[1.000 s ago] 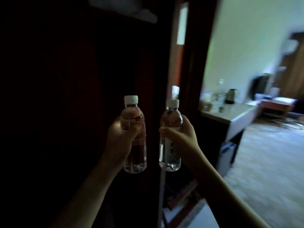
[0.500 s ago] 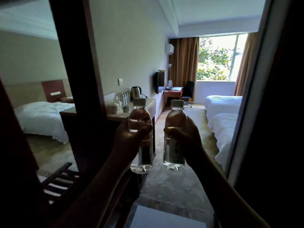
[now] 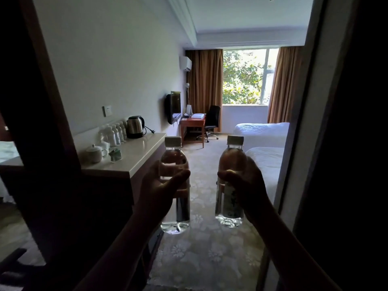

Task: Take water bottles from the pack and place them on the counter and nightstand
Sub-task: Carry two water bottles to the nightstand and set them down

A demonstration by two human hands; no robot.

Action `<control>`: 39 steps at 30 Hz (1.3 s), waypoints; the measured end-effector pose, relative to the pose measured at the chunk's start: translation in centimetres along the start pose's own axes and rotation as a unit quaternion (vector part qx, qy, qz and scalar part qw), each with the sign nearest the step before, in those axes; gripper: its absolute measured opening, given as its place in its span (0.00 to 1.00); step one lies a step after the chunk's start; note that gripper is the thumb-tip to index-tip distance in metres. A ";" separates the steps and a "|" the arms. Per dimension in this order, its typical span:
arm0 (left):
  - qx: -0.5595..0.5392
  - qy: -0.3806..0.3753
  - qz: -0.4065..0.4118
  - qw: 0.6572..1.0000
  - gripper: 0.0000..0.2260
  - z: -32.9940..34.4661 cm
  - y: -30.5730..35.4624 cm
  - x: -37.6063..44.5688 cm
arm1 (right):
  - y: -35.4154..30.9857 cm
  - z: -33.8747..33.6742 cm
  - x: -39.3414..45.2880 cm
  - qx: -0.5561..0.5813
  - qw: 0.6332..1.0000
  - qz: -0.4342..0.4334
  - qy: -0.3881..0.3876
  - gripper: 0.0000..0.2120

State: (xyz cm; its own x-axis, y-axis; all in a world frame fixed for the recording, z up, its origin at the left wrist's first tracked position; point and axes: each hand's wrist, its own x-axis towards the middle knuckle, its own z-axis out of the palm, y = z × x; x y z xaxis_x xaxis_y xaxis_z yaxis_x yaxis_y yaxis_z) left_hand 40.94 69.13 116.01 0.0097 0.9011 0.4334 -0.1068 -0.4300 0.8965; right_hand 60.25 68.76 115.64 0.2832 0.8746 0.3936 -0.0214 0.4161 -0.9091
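I hold two clear water bottles with white caps upright in front of me. My left hand (image 3: 158, 190) grips the left bottle (image 3: 175, 213) around its middle. My right hand (image 3: 246, 185) grips the right bottle (image 3: 227, 206), which carries a pale label. The white counter (image 3: 138, 152) runs along the left wall, ahead and to the left of the left bottle. Several more water bottles (image 3: 114, 133) stand in a row at its back. No pack and no nightstand are in view.
On the counter stand a steel kettle (image 3: 135, 127), a white teapot (image 3: 94, 153) and cups. A dark wooden frame (image 3: 48, 97) rises at left, a dark wall (image 3: 346, 143) at right. Patterned carpet (image 3: 205, 248) leads past two white beds (image 3: 264, 148) towards a desk (image 3: 193, 122), chair and window.
The view swung from a dark door to the room and moved forward. The counter is now closer. Both hands keep their bottles upright, now slightly farther apart.
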 end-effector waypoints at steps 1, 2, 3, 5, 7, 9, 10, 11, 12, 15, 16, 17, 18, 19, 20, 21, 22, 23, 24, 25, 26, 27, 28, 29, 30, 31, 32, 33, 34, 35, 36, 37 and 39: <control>0.004 -0.003 0.000 1.000 0.19 -0.2 -1.1 1.6 | 0.9 0.4 1.4 -0.003 1.000 -0.001 0.002 0.19; 0.002 -0.005 0.000 1.000 0.21 -0.4 -2.2 3.2 | 2.0 0.8 2.9 -0.006 1.000 -0.003 0.005 0.19; 0.000 -0.005 0.000 1.000 0.22 -0.7 -3.3 5.1 | 2.9 1.3 4.5 -0.012 1.000 -0.005 0.006 0.19; -0.001 -0.001 0.000 1.000 0.18 -1.5 -5.5 8.9 | 5.1 2.5 7.9 -0.029 0.999 -0.011 0.009 0.19; -0.013 0.002 0.005 1.000 0.14 -2.3 -7.4 13.1 | 7.1 3.8 11.7 -0.043 0.999 -0.020 0.015 0.20; -0.024 0.000 0.009 1.000 0.14 -3.0 -9.0 17.6 | 8.7 5.1 15.8 -0.050 0.998 -0.024 0.018 0.19; -0.026 -0.001 0.009 1.000 0.14 -3.2 -9.7 19.9 | 9.4 5.7 18.0 -0.047 0.998 -0.022 0.019 0.20; -0.028 -0.005 0.008 1.000 0.15 -3.3 -10.3 22.2 | 10.0 6.3 20.0 -0.041 0.999 -0.019 0.020 0.20; -0.030 -0.010 0.007 0.999 0.16 -3.2 -10.8 24.4 | 10.5 6.8 22.0 -0.033 0.999 -0.019 0.022 0.20; -0.032 -0.027 0.010 0.999 0.16 -2.7 -12.7 30.8 | 11.9 7.6 27.6 -0.033 0.999 -0.030 0.028 0.21; -0.032 -0.030 0.009 0.999 0.15 -2.3 -13.5 32.6 | 12.4 7.7 29.2 -0.037 0.998 -0.030 0.031 0.23; -0.033 -0.035 0.006 0.999 0.15 -2.0 -14.2 34.3 | 13.0 7.6 30.8 -0.042 0.998 -0.031 0.034 0.24; -0.039 -0.039 0.003 0.998 0.15 -1.6 -15.0 35.9 | 13.6 7.5 32.4 -0.049 0.997 -0.036 0.037 0.27; -0.044 -0.047 0.001 0.998 0.16 -1.2 -15.8 37.5 | 14.3 7.3 34.1 -0.058 0.997 -0.043 0.041 0.29; -0.047 -0.055 0.000 0.997 0.17 -0.8 -16.8 39.1 | 15.1 7.0 35.8 -0.063 0.996 -0.047 0.046 0.30; -0.046 -0.063 -0.001 0.997 0.18 -0.2 -17.9 40.7 | 16.1 6.7 37.7 -0.063 0.996 -0.049 0.050 0.31; -0.042 -0.069 -0.003 0.997 0.20 0.4 -19.0 42.3 | 17.1 6.2 39.5 -0.059 0.996 -0.049 0.053 0.31; -0.037 -0.073 -0.006 0.997 0.23 1.1 -20.3 43.9 | 18.2 5.8 41.4 -0.054 0.996 -0.045 0.055 0.31; -0.034 -0.075 -0.007 0.997 0.25 1.8 -21.5 45.5 | 19.3 5.3 43.3 -0.050 0.996 -0.043 0.056 0.30; -0.035 -0.075 -0.008 0.997 0.27 2.6 -22.7 47.1 | 20.4 4.7 45.3 -0.050 0.996 -0.043 0.057 0.30; -0.037 -0.074 -0.008 0.997 0.28 3.5 -23.9 48.9 | 21.5 4.2 47.4 -0.055 0.996 -0.046 0.057 0.30; -0.037 -0.075 -0.007 0.996 0.28 4.5 -25.0 50.6 | 22.5 3.6 49.3 -0.063 0.995 -0.050 0.057 0.30; -0.036 -0.079 -0.005 0.996 0.28 5.6 -26.2 52.4 | 23.4 3.1 51.4 -0.067 0.995 -0.052 0.057 0.31; -0.036 -0.084 -0.003 0.996 0.26 6.7 -27.2 54.3 | 24.4 2.5 53.6 -0.067 0.995 -0.054 0.056 0.31; -0.037 -0.086 -0.002 0.996 0.25 7.8 -28.2 56.3 | 25.3 1.9 55.8 -0.066 0.995 -0.056 0.053 0.31; -0.039 -0.085 0.000 0.996 0.23 8.9 -29.1 58.3 | 26.1 1.4 58.1 -0.064 0.995 -0.057 0.047 0.31; -0.039 -0.085 0.002 0.996 0.22 10.0 -30.0 60.5 | 26.9 0.8 60.5 -0.058 0.996 -0.059 0.043 0.30; -0.036 -0.085 0.004 0.996 0.20 11.0 -30.8 62.6 | 27.6 0.3 62.9 -0.052 0.996 -0.059 0.040 0.29; -0.033 -0.083 0.006 0.996 0.19 11.9 -31.6 64.5 | 28.1 -0.1 65.1 -0.048 0.996 -0.058 0.036 0.27; -0.032 -0.079 0.006 0.996 0.17 12.8 -32.4 66.4 | 28.6 -0.4 67.3 -0.046 0.997 -0.058 0.032 0.25; -0.032 -0.076 0.006 0.997 0.16 13.4 -33.0 68.0 | 29.0 -0.7 69.1 -0.048 0.997 -0.060 0.028 0.25; -0.031 -0.071 0.004 0.997 0.15 14.1 -33.8 69.9 | 29.4 -1.0 71.2 -0.053 0.996 -0.061 0.025 0.26; -0.025 -0.065 -0.001 0.998 0.16 15.3 -35.2 73.1 | 30.5 -1.3 74.8 -0.067 0.996 -0.061 0.021 0.31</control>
State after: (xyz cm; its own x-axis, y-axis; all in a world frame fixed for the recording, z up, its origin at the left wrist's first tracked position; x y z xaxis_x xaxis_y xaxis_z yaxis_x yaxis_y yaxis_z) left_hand 60.59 149.36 117.53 0.1375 0.8860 0.4429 -0.1569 -0.4221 0.8929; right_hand 82.07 146.53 117.21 0.3165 0.8069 0.4988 0.1426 0.4794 -0.8659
